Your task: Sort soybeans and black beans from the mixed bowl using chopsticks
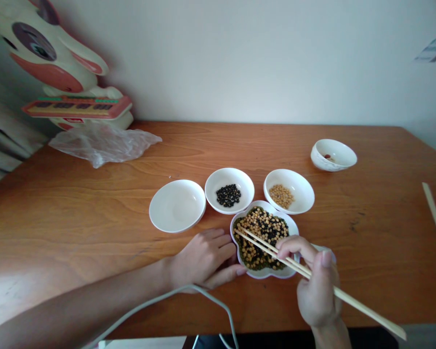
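My right hand [318, 278] grips a pair of wooden chopsticks [363, 306], whose tips rest among the mixed beans [263, 225] at the left side of a scalloped white dish [263, 275]. Yellow and black beans lie mingled there, with small green ones around the edges. My left hand [209, 257] lies against the dish's left rim, fingers stretched out and slightly bent, holding nothing. Behind the dish stand a white bowl with black beans [228, 195] and another with yellow beans [281, 196]. To their left sits an empty white bowl [177, 206].
A white bowl [333, 155] with a few reddish bits stands at the back right. A flat wooden strip [435, 211] lies far right. At the back left are a clear plastic bag [105, 143] and a cow-shaped toy keyboard [80, 106]. A pale cable [156, 300] crosses below my left forearm.
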{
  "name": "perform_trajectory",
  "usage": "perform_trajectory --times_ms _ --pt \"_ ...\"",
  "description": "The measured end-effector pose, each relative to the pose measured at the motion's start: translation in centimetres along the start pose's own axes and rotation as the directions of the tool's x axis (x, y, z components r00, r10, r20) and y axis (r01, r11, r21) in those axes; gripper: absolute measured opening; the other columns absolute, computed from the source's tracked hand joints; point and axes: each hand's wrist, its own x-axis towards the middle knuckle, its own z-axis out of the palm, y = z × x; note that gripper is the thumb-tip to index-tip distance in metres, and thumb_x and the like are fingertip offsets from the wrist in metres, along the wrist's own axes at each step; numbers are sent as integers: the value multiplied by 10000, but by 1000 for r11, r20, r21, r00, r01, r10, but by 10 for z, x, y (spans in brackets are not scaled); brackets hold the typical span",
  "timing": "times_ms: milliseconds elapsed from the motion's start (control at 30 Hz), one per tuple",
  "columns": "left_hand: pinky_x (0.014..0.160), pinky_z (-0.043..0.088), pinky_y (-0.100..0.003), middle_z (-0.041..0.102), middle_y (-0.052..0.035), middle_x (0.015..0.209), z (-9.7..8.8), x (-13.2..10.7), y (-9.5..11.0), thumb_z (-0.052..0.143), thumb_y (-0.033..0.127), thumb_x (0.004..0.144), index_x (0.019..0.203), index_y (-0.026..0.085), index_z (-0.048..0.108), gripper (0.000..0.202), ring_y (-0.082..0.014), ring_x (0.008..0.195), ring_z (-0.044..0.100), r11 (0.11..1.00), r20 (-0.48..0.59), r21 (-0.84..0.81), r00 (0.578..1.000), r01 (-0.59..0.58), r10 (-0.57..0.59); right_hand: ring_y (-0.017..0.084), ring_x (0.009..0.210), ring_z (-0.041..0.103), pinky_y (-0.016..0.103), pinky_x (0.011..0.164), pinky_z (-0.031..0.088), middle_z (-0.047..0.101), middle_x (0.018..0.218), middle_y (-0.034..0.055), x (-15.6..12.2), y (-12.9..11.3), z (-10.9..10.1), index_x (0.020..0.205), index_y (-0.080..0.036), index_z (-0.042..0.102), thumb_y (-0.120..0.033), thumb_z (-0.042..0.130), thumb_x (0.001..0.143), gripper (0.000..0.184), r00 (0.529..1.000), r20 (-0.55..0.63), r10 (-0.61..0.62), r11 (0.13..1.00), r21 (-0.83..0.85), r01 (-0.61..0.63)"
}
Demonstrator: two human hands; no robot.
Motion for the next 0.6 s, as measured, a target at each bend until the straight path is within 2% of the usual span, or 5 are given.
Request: perform_trajectory --times_ms 333,600 --pt "697 412 -331 666 -44 822 0 0 0 448 462 1089 834 187 588 401 -193 730 556 1000 1 6 1000 0 0 209 798 606 344 721 434 685 830 41 1 -7 -4 801 -253 682 -643 111 1066 740 998 51 39 999 -3 -39" --pt "702 418 -335 674 -41 834 0 -1 0 454 470 1089 848 186 599 401 -193 739 568 1000 2 18 1000 0 0 209 844 635 341 762 449 706 852 47 4 -13 -5 815 -243 696 -568 175 1095 675 995 63 80 996 -51 -77"
